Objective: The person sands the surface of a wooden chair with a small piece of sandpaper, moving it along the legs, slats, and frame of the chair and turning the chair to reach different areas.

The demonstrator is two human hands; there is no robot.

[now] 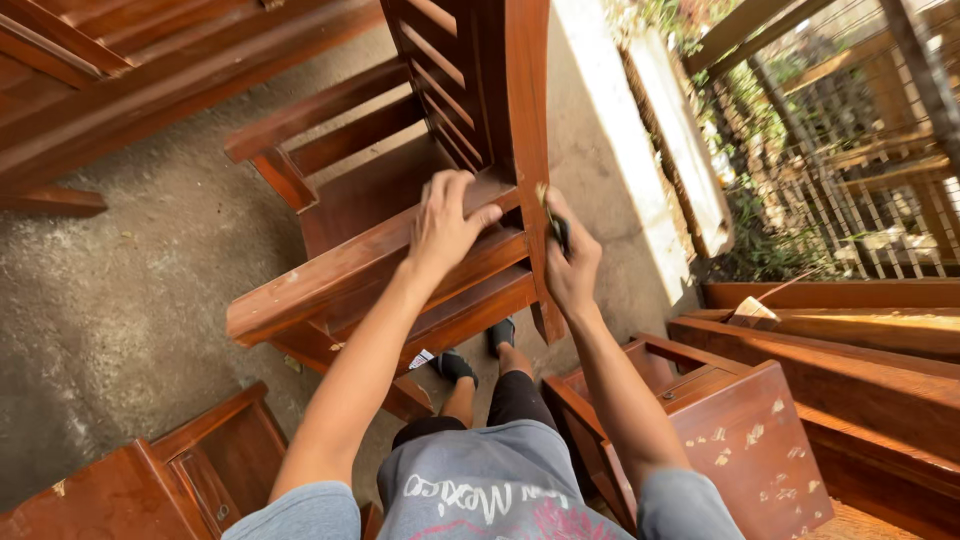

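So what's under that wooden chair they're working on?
Under the wooden chair lies bare concrete floor, and the person's feet in dark sandals show below the near armrest, where the left hand rests. The chair's seat and rails cover the ground beyond.

Glossy reddish wooden chair point(400, 230), rough concrete floor point(130, 290)

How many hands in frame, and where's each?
2. The left hand rests flat on the wooden chair's armrest. The right hand grips a small dark tool against the chair's rear post. No other hands visible.
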